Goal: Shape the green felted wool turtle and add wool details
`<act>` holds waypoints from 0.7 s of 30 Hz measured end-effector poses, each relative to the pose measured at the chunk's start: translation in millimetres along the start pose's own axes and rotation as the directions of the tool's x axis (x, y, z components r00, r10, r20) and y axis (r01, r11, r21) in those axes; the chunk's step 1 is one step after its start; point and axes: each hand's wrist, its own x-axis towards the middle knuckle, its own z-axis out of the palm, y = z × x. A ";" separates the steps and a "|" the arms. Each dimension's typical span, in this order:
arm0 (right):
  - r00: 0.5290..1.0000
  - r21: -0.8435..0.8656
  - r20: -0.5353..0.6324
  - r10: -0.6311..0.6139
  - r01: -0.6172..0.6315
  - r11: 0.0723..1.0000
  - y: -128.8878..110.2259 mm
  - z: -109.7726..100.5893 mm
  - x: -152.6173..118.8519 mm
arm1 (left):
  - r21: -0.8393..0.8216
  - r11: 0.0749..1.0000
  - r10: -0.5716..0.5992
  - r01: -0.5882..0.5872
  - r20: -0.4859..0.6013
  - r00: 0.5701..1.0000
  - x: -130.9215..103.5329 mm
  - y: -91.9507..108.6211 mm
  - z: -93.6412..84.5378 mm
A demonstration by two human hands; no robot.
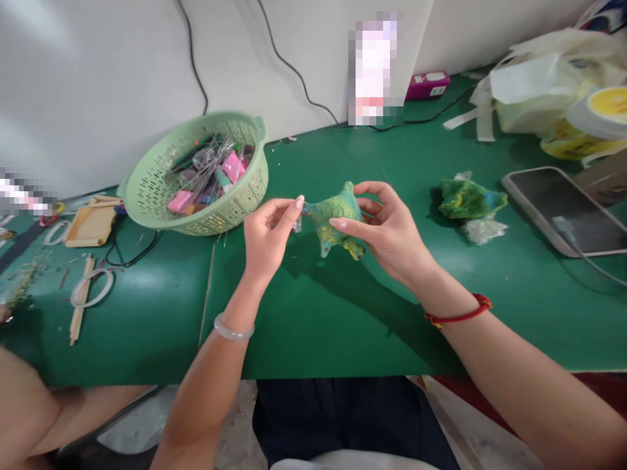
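A mottled green, yellow and blue figure (337, 215), which looks like modelling clay with stubby limbs, is held above the green table. My right hand (386, 232) grips its body from the right, thumb in front and fingers behind. With thumb and index finger pressed together, my left hand (272, 232) pinches the narrow end on the figure's left side. A small clear bit (296, 225) shows just under those fingertips; what it is I cannot tell. To the right of my right hand lies a green and blue lump (467, 198) on crumpled clear plastic (484, 231).
A light green basket (196, 225) of tools and pink packets stands behind my left hand. At the right are a phone (563, 209) with a cable, a yellow-lidded tub (607, 108) and plastic bags (529, 85). Wooden sticks (81, 300) and a white ring (92, 288) lie left, near another person's arm (29, 405).
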 end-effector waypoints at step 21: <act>0.999 0.020 0.014 0.036 -0.036 0.999 -1.3 -0.4 0.1 | -0.116 0.989 -0.087 0.094 0.057 0.995 -0.7 0.7 2.3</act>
